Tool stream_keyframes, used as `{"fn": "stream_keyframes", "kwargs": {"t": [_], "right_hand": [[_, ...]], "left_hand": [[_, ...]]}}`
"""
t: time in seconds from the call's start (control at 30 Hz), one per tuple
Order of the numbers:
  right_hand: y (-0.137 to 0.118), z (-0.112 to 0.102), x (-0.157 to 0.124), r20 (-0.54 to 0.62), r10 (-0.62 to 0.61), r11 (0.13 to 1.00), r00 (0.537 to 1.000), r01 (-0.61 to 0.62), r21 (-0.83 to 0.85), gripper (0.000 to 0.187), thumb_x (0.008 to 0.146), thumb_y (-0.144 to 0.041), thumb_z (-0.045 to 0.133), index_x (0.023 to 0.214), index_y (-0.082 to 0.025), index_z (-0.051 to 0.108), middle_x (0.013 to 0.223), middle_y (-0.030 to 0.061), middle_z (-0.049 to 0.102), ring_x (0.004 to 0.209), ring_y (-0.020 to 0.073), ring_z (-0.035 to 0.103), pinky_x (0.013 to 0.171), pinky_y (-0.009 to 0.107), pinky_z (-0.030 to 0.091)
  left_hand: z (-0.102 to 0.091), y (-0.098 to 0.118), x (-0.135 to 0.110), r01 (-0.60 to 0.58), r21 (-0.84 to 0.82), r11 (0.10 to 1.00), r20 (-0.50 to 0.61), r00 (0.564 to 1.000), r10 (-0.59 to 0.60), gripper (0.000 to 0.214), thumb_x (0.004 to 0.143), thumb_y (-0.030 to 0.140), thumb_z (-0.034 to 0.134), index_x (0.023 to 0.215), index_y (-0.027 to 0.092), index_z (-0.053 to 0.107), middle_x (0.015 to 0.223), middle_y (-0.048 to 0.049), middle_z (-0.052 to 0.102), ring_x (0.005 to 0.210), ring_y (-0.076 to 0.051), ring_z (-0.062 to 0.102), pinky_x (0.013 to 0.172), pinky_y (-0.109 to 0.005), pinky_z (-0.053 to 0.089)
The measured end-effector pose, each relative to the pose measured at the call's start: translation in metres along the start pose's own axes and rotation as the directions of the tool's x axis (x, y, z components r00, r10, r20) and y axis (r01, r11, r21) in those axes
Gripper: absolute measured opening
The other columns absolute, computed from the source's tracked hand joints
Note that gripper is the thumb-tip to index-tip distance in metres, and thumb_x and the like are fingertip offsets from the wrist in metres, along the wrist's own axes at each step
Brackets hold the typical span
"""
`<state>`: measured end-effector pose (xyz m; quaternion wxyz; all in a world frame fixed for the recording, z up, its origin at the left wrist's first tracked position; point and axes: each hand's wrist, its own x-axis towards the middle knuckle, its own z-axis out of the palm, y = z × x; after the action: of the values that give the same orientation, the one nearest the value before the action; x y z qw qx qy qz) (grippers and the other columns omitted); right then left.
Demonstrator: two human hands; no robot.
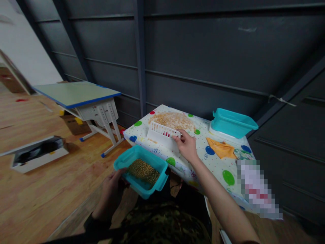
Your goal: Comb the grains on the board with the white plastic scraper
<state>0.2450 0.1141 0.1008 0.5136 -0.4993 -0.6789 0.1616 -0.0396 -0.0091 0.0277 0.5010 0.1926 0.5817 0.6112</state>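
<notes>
From my remote post I see two bare-handed grips. Behind the left grip (115,183), up the forearm: black sleeve (98,222), ending short of the wrist. Behind the right grip (187,145): bare forearm (218,195). Below and between both grips I register a camouflage-patterned garment (165,220), dark green and brown, with black legwear (191,200).

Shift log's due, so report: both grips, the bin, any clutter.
Left grip on teal bin, beans inside. Right grip on white slotted holder. Loose beans strewn on tablecloth beyond it; orange cloth to the right.
</notes>
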Motion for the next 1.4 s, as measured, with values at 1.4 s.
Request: {"fn": "stream_keyframes", "kwargs": {"t": [1.4], "right_hand": [[0.034, -0.015, 0.031, 0.052, 0.21, 0.974, 0.976, -0.213, 0.073, 0.031, 0.077, -0.046, 0.079, 0.096, -0.023, 0.074, 0.08, 0.0023, 0.077, 0.065, 0.0205, 0.069, 0.057, 0.028, 0.05]], "left_hand": [[-0.013, -0.033, 0.006, 0.063, -0.026, 0.998, 0.06, 0.996, -0.061, 0.042, 0.062, 0.044, 0.098, 0.048, 0.021, 0.065, 0.043, 0.0029, 0.059, 0.039, -0.013, 0.055, 0.041, -0.024, 0.045]]}}
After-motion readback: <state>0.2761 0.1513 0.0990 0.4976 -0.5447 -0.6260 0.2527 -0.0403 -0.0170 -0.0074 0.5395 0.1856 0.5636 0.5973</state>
